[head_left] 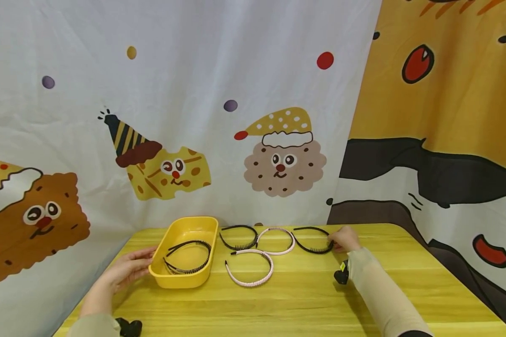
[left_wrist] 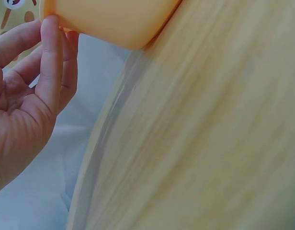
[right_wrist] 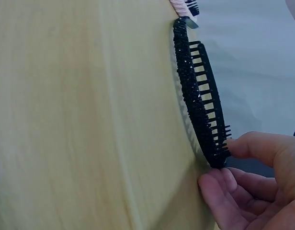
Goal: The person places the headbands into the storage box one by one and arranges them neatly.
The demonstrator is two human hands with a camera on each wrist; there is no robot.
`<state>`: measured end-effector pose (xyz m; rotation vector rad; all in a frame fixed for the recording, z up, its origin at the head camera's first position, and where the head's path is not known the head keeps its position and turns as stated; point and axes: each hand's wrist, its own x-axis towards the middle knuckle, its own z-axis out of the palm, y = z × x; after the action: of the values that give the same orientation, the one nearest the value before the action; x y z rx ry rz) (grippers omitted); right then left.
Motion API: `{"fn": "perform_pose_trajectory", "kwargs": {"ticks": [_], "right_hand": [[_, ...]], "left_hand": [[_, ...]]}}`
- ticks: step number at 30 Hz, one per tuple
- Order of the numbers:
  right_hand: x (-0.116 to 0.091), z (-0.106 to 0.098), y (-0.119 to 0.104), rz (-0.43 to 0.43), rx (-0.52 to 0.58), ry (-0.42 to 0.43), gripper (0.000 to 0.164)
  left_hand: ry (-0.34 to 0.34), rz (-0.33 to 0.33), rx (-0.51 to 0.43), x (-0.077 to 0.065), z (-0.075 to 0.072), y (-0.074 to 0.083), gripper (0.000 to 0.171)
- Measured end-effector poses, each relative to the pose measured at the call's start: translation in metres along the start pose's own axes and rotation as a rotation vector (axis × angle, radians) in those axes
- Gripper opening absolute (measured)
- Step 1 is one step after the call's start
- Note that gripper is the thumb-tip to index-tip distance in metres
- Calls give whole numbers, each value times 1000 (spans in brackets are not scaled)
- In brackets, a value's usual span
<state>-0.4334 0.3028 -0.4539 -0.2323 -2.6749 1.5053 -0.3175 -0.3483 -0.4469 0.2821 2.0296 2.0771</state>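
Observation:
In the head view, the right hand (head_left: 346,239) pinches the right edge of a black headband (head_left: 316,251) lying at the back right of the table. Up close, this headband (right_wrist: 193,91) has a glittery, rough outer band and a row of comb teeth inside; thumb and fingers meet at its near end. The left hand (head_left: 130,267) holds the left side of a yellow plastic basket (head_left: 181,281), its fingertips at the rim in the left wrist view. Dark headbands (head_left: 196,270) lie inside the basket, overlapping, so their number is unclear.
Between basket and right hand lie another black headband (head_left: 240,247), a pink headband (head_left: 284,252) and a nearer pink headband (head_left: 253,284). They rest on a wood-grain table (head_left: 244,313). A printed cartoon curtain (head_left: 219,140) hangs right behind the table's back edge.

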Motion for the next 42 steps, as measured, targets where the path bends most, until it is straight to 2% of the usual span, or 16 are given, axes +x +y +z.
{"fn": "perform_pose_trajectory", "kwargs": {"ticks": [4,12,17,21,28,34,38,42], "right_hand": [[-3,-4,0,12,51,-23,20],[-7,-5,7,24,75,-5,22],[-14,-4,6,47,149,-5,21],[-20,-5,5,67,206,-24,26],[-21,-5,7,108,290,-40,45],[-22,-6,5,146,376,-69,48],[-22,-7,3,171,422,-86,46],[-22,-8,2,159,441,-108,40]], "left_hand": [[4,-1,1,0,0,1,55],[-16,-3,-21,1,-2,-1,51],[-7,-12,-21,2,-3,-3,50],[-2,-8,-8,2,-3,-2,51],[13,-10,11,0,0,0,55],[20,-15,23,1,2,1,57],[13,-14,21,1,3,1,58],[15,-16,22,2,2,1,58]]}}
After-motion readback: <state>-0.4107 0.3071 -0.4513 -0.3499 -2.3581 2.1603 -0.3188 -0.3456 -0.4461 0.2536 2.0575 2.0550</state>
